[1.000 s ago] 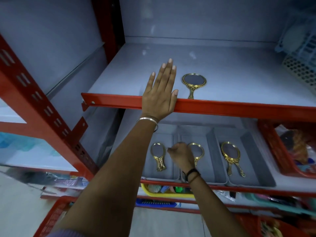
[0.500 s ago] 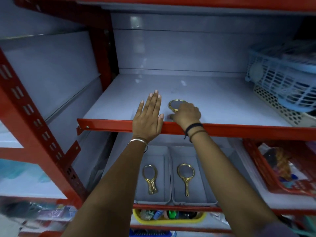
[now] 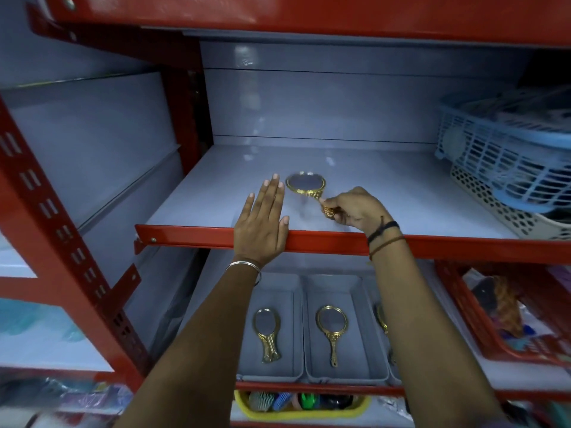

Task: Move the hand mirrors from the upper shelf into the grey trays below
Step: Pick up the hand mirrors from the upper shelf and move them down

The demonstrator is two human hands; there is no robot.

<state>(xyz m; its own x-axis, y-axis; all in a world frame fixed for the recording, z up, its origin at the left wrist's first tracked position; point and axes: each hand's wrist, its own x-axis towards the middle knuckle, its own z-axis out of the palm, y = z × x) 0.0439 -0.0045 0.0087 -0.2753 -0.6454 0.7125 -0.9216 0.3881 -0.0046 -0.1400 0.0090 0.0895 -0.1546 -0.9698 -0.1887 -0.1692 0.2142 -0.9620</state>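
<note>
the right hand (image 3: 355,210) is in the middle of the frame, just right of center. its fingers are curled and pinching the gold handle of a hand mirror (image 3: 306,184). the round glass end of that mirror points up and to the left, and it looks lifted a little off the upper shelf (image 3: 417,196), but that is hard to tell. dark bands sit around the right wrist.

the left hand (image 3: 262,220) lies flat, palm down, on the red front edge of the same shelf, just left of the mirror. its fingers are straight and pressed close together, and the thumb sticks out to the right. a silver bangle (image 3: 244,267) is on the left wrist.

lower in the frame are the grey trays. the left tray (image 3: 293,291) has one gold mirror (image 3: 267,333) lying flat in it, handle toward the bottom. the middle tray (image 3: 355,291) has another gold mirror (image 3: 332,330), lying the same way. a third mirror (image 3: 381,319) peeks out beside the right arm, which hides most of it.

at the right side of the frame a blue basket (image 3: 500,156) sits on a white basket (image 3: 494,211). below them is a red basket (image 3: 469,319). at the bottom a yellow tray (image 3: 302,412) holds small colourful things.
</note>
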